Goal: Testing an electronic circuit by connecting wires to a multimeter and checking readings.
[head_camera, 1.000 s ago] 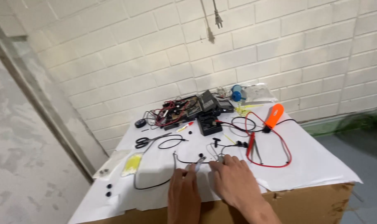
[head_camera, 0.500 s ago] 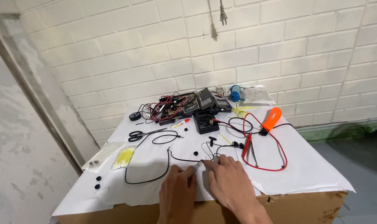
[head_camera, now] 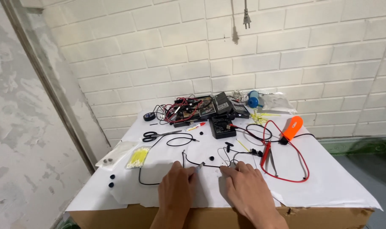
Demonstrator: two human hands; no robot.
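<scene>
My left hand (head_camera: 176,191) and my right hand (head_camera: 246,191) rest near the front edge of a table covered in white paper (head_camera: 337,182). Between them runs a thin black wire (head_camera: 208,164). The left fingers pinch it near a small grey end piece (head_camera: 199,166); the right fingertips touch it near its other end. The same black wire loops away to the left (head_camera: 147,182).
A black multimeter (head_camera: 222,126) with red and black leads (head_camera: 286,169) sits mid-table. An orange tool (head_camera: 291,128) lies at the right, scissors (head_camera: 155,135) and a bag of yellow pieces (head_camera: 137,157) at the left. Circuit boards and tangled wires (head_camera: 188,108) lie by the brick wall.
The view has shifted a little, so the table sits slightly further right in frame. Both hands stay on the black wire near the front edge, with little movement.
</scene>
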